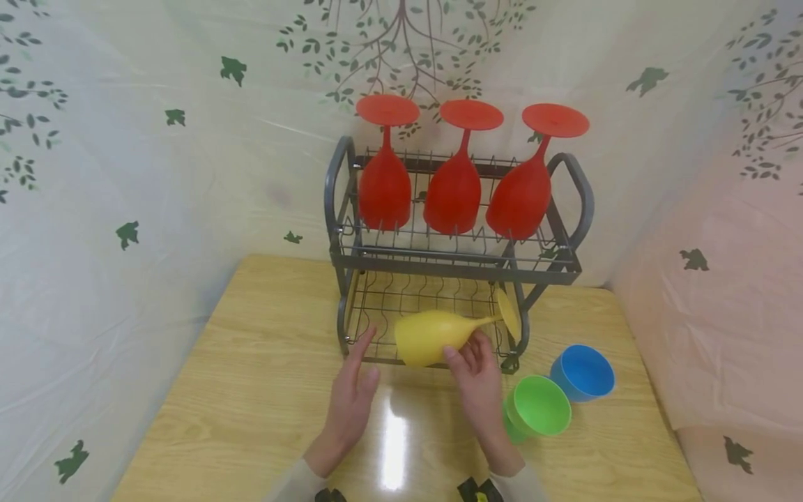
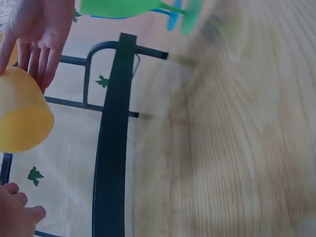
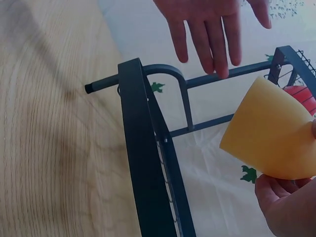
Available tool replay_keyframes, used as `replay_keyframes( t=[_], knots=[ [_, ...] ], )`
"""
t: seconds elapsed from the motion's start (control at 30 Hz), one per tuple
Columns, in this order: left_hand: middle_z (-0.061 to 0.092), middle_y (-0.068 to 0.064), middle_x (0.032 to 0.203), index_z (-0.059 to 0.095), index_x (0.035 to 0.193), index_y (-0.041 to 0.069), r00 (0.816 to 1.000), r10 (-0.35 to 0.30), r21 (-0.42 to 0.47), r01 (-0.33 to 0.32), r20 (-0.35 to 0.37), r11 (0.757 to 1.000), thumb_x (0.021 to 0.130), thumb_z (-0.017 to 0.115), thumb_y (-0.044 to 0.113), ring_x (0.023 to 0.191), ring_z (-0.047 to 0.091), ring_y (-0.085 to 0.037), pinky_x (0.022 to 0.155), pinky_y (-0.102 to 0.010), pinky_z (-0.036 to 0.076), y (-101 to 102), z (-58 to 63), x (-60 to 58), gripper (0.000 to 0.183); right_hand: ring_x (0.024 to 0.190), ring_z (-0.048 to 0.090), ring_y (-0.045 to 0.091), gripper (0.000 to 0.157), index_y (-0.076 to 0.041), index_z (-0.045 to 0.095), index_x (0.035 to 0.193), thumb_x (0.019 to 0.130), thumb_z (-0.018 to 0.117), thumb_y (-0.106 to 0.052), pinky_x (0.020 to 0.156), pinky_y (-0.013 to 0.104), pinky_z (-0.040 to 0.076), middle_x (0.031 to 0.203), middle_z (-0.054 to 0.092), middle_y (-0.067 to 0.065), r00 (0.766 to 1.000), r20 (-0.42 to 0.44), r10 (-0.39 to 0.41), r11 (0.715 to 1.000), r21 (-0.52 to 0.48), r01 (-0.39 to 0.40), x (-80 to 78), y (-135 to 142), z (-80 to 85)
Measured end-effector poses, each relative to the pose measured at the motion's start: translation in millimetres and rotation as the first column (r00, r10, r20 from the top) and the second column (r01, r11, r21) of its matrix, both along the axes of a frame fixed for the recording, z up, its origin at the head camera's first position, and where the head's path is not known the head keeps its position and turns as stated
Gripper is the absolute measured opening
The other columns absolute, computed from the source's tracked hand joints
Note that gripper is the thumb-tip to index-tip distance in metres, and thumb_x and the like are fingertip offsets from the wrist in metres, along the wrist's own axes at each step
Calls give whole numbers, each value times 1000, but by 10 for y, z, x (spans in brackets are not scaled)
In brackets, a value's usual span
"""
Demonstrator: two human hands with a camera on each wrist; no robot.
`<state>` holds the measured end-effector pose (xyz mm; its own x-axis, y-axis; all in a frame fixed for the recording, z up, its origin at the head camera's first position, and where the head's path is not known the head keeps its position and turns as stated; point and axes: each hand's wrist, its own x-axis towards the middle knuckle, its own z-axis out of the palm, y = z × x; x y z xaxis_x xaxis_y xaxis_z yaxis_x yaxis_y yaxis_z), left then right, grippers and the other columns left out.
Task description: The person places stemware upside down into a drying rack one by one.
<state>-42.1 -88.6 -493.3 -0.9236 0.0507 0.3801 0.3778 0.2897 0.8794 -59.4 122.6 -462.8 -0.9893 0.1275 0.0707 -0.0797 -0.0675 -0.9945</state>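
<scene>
My right hand (image 1: 479, 390) grips a yellow plastic goblet (image 1: 426, 337) by its bowl, thumb on the near side. The goblet lies sideways at the front of the lower tier of a dark metal dish rack (image 1: 454, 263), its mouth to the left and its foot to the right. Whether it touches the tier's wires, I cannot tell. My left hand (image 1: 351, 401) is just left of the mouth, apart from it, fingers extended. In the right wrist view the left hand (image 3: 207, 29) shows straight fingers, and the yellow bowl (image 3: 271, 131) sits against the right hand's fingers.
Three red goblets (image 1: 453, 194) stand upside down on the rack's upper tier. To the right on the wooden table (image 1: 251, 390), a green goblet (image 1: 539, 406) and a blue goblet (image 1: 583, 373) stand mouth up, close together. A leaf-patterned cloth (image 1: 276, 139) hangs behind and at both sides.
</scene>
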Motion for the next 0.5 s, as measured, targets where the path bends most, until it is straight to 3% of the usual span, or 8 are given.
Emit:
replay_keyframes(
  t=[0.27, 0.5],
  knots=[
    [24, -8, 170, 30, 162, 4, 997, 3, -216, 15, 83, 976, 106, 53, 23, 154, 26, -34, 123, -55, 22, -145, -42, 32, 63, 141, 47, 38, 63, 7, 38, 151, 98, 69, -4, 106, 24, 48, 151, 49, 23, 999, -24, -35, 999, 13, 35, -52, 85, -27],
    [16, -13, 171, 29, 161, 0, 992, 31, -395, 20, 122, 919, 107, 51, 39, 156, 16, -39, 123, -59, 20, -260, -126, 49, 70, 140, 49, 33, 65, 5, 36, 153, 98, 69, -6, 106, 19, 46, 150, 49, 22, 998, -19, -66, 996, 52, 67, -106, 169, -58]
  ],
)
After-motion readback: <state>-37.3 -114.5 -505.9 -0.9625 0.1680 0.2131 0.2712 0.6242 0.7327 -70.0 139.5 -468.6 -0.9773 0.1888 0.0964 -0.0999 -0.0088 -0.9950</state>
